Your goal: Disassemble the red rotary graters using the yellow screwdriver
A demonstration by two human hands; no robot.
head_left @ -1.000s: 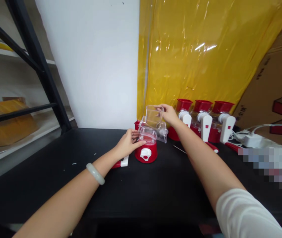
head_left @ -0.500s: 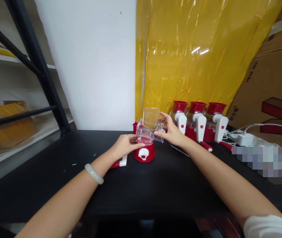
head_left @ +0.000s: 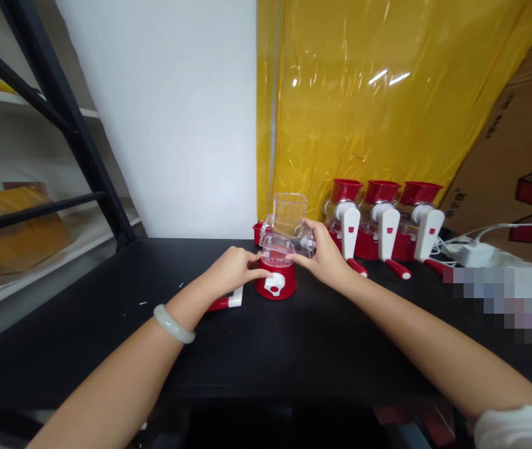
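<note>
A rotary drum grater stands upright on the black table in front of me. Its red base [head_left: 262, 288] carries a white knob [head_left: 275, 285] at the front, and a clear plastic housing [head_left: 290, 211] with a square chute sits on top. My left hand [head_left: 232, 269] grips the base from the left, its thumb beside the knob. My right hand [head_left: 327, 257] is closed around the right side of the clear housing, thumb at the front; its other fingertips are partly hidden. A red-and-white crank handle [head_left: 228, 302] lies below my left hand, partly covered by it.
Three assembled graters with red hoppers [head_left: 382, 190] and white cranks line the back right. Beyond them are white cables and a power adapter [head_left: 477, 254]. A cardboard box [head_left: 490, 156] leans at right; a black-framed shelf [head_left: 83, 149] stands at left. Another red piece [head_left: 257, 233] shows behind the grater.
The camera view has shifted slightly. My right thumb has come lower on the front of the clear housing, and my left thumb is now nearer the knob's top left. Both hands remain on the grater.
</note>
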